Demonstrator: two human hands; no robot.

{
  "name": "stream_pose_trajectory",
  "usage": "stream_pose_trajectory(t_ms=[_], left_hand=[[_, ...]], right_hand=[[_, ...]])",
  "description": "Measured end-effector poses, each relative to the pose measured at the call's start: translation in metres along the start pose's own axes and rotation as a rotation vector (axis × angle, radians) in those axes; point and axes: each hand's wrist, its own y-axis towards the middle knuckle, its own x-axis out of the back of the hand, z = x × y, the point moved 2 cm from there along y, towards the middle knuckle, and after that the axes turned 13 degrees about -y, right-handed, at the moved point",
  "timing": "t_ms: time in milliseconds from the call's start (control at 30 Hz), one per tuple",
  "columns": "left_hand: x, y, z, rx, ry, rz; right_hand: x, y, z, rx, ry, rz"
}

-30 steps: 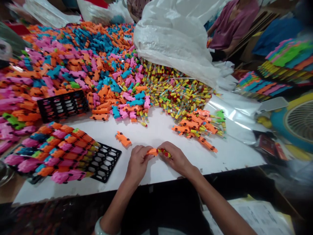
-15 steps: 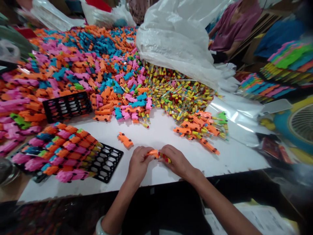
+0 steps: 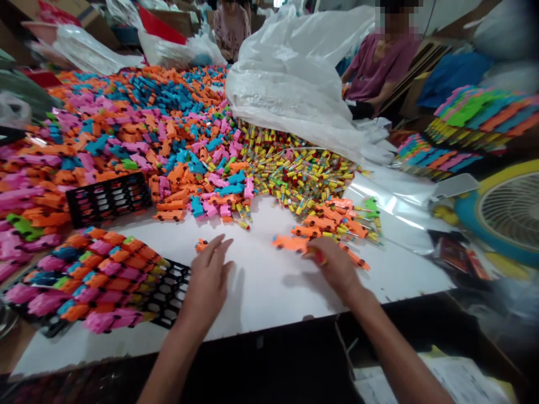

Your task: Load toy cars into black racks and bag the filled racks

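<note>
My right hand (image 3: 337, 268) is closed on an orange toy car (image 3: 290, 243) with a yellow-capped tube in its back end, held just above the white table (image 3: 269, 286) beside a small heap of finished orange cars (image 3: 337, 221). My left hand (image 3: 208, 275) has its fingers stretched out, reaching over a loose orange toy car (image 3: 201, 244) that lies on the table. A black grid tray (image 3: 172, 294), partly filled with pink, orange and blue cars, sits left of that hand.
A big pile of loose plastic cars (image 3: 126, 129) covers the far left, with a second black tray (image 3: 107, 197) on it. A pile of yellow-capped tubes (image 3: 295, 163) spills from a clear bag (image 3: 295, 84). Another person in a purple top (image 3: 379, 62) sits far right. A fan (image 3: 505, 210) stands at right.
My hands have parted. The right hand moved right toward the heap with the assembled orange car. The left hand let go, opened and reached left to the loose orange car.
</note>
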Motion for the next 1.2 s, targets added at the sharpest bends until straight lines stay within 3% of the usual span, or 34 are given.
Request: stream_pose_trajectory(t_ms=[67, 133, 233, 300, 400, 500, 633, 1200], left_hand=[[0.011, 0.002, 0.019, 0.001, 0.218, 0.002], [0.015, 0.003, 0.034, 0.009, 0.347, 0.040], [0.008, 0.004, 0.037, -0.045, 0.368, 0.046], [-0.001, 0.007, 0.028, -0.092, 0.325, 0.025], [-0.016, 0.008, 0.012, -0.120, 0.204, 0.029], [-0.029, 0.003, 0.004, -0.110, 0.048, 0.071], [-0.038, -0.006, 0.002, -0.124, -0.071, 0.079], [-0.040, -0.009, -0.002, -0.182, -0.054, 0.062]], right_hand=[[0.015, 0.007, -0.034, -0.143, -0.143, -0.137], [0.024, 0.012, -0.050, -0.224, -0.270, -0.198], [0.018, 0.016, -0.030, -0.253, -0.223, -0.197], [0.002, 0.015, 0.002, -0.272, -0.010, -0.052], [-0.027, 0.011, 0.049, -0.366, 0.248, 0.317], [-0.038, 0.011, 0.070, -0.342, 0.319, 0.470], [-0.037, 0.010, 0.069, -0.205, 0.444, 0.466], [-0.047, 0.007, 0.067, -0.082, 0.466, 0.360]])
